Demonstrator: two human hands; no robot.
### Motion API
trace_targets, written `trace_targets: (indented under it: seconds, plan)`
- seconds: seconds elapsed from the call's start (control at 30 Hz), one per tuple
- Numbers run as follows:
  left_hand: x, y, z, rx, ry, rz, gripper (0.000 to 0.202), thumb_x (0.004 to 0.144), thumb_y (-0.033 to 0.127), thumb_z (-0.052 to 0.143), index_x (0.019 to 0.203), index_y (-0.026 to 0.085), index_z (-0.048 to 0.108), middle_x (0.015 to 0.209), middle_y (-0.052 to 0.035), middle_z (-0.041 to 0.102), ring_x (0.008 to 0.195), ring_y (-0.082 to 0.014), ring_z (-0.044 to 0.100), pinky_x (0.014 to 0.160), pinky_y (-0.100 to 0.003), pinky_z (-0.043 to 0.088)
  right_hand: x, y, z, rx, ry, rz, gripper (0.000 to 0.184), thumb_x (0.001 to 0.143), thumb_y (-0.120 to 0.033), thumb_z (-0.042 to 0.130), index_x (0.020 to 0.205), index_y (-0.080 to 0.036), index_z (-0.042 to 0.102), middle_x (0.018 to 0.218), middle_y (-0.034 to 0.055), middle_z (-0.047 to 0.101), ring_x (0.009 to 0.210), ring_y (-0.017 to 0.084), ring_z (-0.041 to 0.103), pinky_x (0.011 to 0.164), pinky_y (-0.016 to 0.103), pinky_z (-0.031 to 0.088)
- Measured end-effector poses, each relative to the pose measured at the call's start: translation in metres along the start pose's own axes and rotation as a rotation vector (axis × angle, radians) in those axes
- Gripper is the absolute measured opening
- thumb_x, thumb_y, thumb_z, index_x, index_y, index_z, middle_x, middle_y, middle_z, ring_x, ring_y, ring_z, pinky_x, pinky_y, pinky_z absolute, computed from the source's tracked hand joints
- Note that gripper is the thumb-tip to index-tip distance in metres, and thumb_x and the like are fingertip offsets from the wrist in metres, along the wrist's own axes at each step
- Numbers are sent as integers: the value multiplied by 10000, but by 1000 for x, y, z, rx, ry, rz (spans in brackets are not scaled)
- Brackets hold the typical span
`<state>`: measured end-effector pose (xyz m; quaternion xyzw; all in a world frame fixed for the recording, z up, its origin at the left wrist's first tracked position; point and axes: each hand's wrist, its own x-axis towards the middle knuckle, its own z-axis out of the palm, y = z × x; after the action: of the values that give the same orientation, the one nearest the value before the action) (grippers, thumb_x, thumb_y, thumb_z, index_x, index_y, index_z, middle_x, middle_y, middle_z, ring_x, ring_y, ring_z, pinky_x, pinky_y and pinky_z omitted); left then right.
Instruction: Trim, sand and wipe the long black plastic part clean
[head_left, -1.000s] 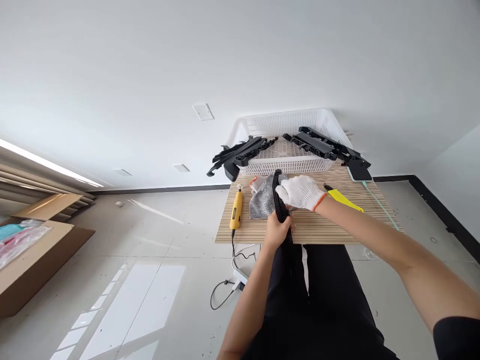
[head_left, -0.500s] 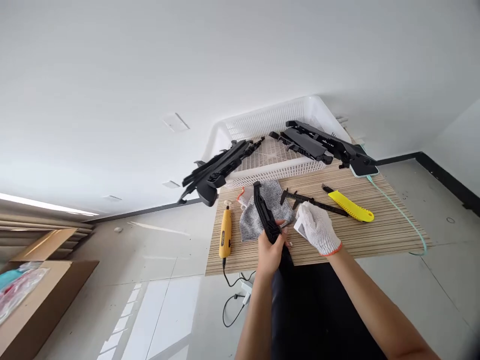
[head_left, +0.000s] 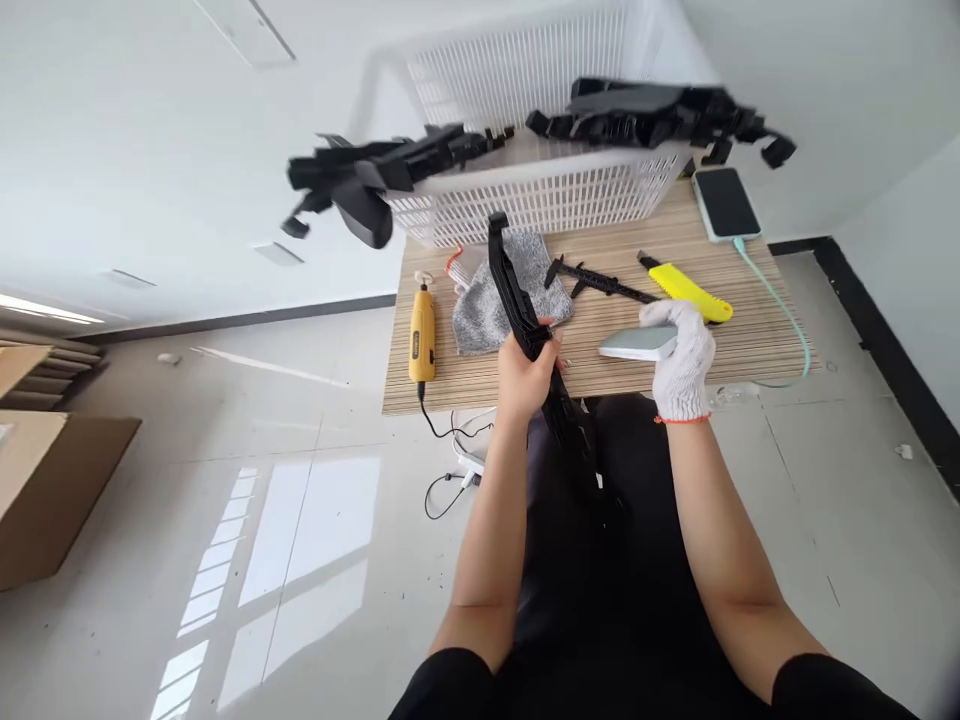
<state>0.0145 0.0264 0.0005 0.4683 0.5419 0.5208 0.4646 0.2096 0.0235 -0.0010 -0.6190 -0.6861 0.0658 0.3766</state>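
My bare left hand [head_left: 527, 378] is closed around a long, narrow black plastic part [head_left: 511, 290], which slants from above the table down over my lap. In my right hand [head_left: 684, 362], covered by a white knit glove with an orange cuff, is a flat grey-and-white rectangular pad [head_left: 637, 344]. The pad is held apart from the black part, to its right. Behind the black part lies a grey cloth [head_left: 476, 325]. A black caliper [head_left: 600, 283] and a yellow utility knife [head_left: 690, 292] rest just beyond the pad.
A yellow corded rotary tool [head_left: 422, 335] lies at the wooden table's [head_left: 592, 375] left end. At the back, a white plastic basket [head_left: 525, 197] bears black plastic parts [head_left: 375, 170] jutting past its sides. A phone [head_left: 724, 203] with a green cable [head_left: 787, 310] occupies the right corner.
My right hand has moved right, away from the black part, and turned so the pad shows more fully. My left hand keeps its hold. The camera view has tilted down.
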Motion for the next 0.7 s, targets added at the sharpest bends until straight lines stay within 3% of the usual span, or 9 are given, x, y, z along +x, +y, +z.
trace_targets:
  seconds: [0.1, 0.2, 0.3, 0.37, 0.43, 0.57, 0.7]
  plan:
    - [1, 0, 1, 1, -21, 0, 378, 826, 434, 751, 1060, 165, 627, 532, 57, 590, 487, -150, 622, 522, -260, 497, -10, 10, -3, 102, 130, 64, 366, 983, -290, 326, 1070, -171, 661, 1116, 164, 734, 1088, 276, 688, 980, 447, 520]
    - [2, -2, 1, -6, -39, 13, 367, 826, 402, 759, 1068, 164, 620, 550, 56, 592, 500, -147, 624, 523, -258, 501, -13, 10, -2, 272, 102, 123, 389, 956, -406, 441, 1161, -191, 693, 1151, 124, 742, 949, 250, 707, 849, 402, 567]
    - [1, -5, 2, -22, -47, 14, 356, 830, 391, 764, 1071, 175, 616, 581, 58, 593, 508, -141, 623, 536, -264, 520, -10, 3, -1, 623, 65, 395, 535, 974, -574, 379, 1178, -221, 725, 851, 74, 731, 581, 168, 624, 516, 294, 508]
    - [1, -6, 2, -23, -43, 14, 336, 835, 379, 758, 1063, 177, 615, 581, 57, 593, 508, -140, 621, 536, -263, 519, -6, -1, -2, 807, 56, 535, 611, 961, -640, 352, 1094, -202, 756, 677, 53, 659, 453, 142, 536, 404, 267, 431]
    - [1, -6, 2, -11, -43, 19, 314, 839, 363, 752, 1051, 175, 616, 567, 54, 593, 506, -144, 623, 528, -258, 505, -1, -1, -4, 891, 44, 557, 549, 932, -619, 429, 1039, -196, 763, 738, 64, 685, 467, 135, 556, 400, 264, 455]
    - [1, -6, 3, -22, -46, 27, 314, 838, 361, 751, 1048, 176, 609, 577, 50, 600, 508, -153, 630, 533, -266, 509, 12, 4, -2, 992, -24, 506, 358, 850, -443, 584, 1116, -255, 732, 1171, 64, 717, 685, 159, 690, 513, 291, 589]
    - [1, -5, 4, -2, -45, 30, 286, 853, 337, 723, 1053, 175, 599, 595, 46, 608, 531, -155, 641, 560, -277, 529, 29, 1, 13, 1092, -99, 454, 369, 776, -327, 627, 1136, -273, 689, 1269, 31, 686, 890, 203, 725, 646, 349, 660]
